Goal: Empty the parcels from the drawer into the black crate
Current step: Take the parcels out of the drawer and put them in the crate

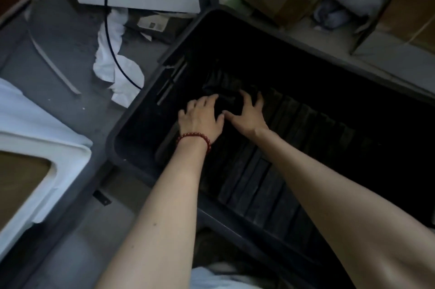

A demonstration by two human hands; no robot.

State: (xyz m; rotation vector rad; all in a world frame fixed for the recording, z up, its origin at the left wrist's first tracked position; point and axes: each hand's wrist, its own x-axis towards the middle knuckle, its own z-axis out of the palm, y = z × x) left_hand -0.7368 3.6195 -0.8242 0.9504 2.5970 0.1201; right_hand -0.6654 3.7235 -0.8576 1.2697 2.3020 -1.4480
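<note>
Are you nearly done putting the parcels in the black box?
Partly. Rows of dark parcels already line the floor of the black crate. The left hand and right hand rest on another dark parcel inside it, fingers spread. The drawer is out of view, so how many remain cannot be told.

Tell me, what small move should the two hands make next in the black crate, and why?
Probably lift both hands out to fetch another: the left hand and right hand lie spread on a dark parcel that seems to rest low inside the black crate.
</note>
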